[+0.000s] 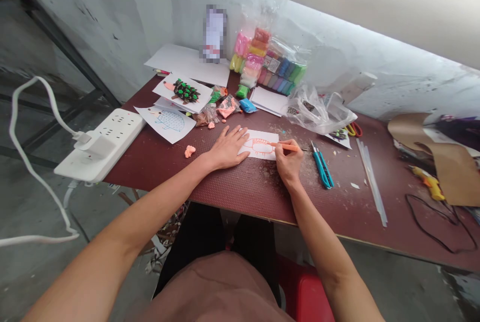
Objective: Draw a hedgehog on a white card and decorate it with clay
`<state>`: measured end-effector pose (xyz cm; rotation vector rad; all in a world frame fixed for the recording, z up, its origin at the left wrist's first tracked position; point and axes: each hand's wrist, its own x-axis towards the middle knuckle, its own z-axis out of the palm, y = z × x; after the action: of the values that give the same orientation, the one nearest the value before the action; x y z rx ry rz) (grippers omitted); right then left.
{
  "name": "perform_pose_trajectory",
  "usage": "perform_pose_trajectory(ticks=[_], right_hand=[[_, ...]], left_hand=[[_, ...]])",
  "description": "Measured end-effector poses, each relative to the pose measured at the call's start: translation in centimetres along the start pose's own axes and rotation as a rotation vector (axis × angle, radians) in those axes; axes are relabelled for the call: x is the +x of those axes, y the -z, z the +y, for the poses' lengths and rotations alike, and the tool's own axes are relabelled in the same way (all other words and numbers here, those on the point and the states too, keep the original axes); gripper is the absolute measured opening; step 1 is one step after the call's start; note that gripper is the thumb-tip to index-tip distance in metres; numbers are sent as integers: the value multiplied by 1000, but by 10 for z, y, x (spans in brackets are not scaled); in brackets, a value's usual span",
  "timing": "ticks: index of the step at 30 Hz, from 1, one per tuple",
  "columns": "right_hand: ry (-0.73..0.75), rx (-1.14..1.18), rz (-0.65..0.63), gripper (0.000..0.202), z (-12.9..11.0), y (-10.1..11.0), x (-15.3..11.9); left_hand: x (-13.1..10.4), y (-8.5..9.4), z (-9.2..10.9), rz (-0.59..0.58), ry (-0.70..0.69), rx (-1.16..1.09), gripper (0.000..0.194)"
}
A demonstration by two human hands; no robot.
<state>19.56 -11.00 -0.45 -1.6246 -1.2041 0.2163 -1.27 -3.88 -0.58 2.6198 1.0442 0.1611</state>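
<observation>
My right hand (289, 163) grips an orange marker (287, 146), its tip at a white card (273, 139) on the table. Orange lines on the card form a rounded animal body with short legs and rows of small strokes. Flat on the card's left edge lies my left hand (229, 148), fingers spread, covering part of the paper. A lump of orange clay (190, 151) sits left of that hand. To the right of my right hand is a teal utility knife (321, 166).
Behind the card are a blue hedgehog drawing (168, 121), a hedgehog card with green dots (185, 91), bags of coloured clay (255, 57) and a plastic bag (318, 112). A white power strip (107, 147) overhangs the left edge. Glue sticks (371, 182) and a yellow glue gun (427, 182) lie right.
</observation>
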Motion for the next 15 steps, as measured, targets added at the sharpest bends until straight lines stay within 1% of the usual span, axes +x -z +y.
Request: perform_pose_trajectory(ticks=[6,11,15], right_hand=[[-9,25,55,14,1,1,1],[9,73,38,15,-4,0,1],[27,50,33,15,-7,-1,0]], left_hand=[[0,1,0,-2,8,-10,65],[1,-1,-2,-2,11,-20,69],[2,-2,-3,7,8,-24,71]])
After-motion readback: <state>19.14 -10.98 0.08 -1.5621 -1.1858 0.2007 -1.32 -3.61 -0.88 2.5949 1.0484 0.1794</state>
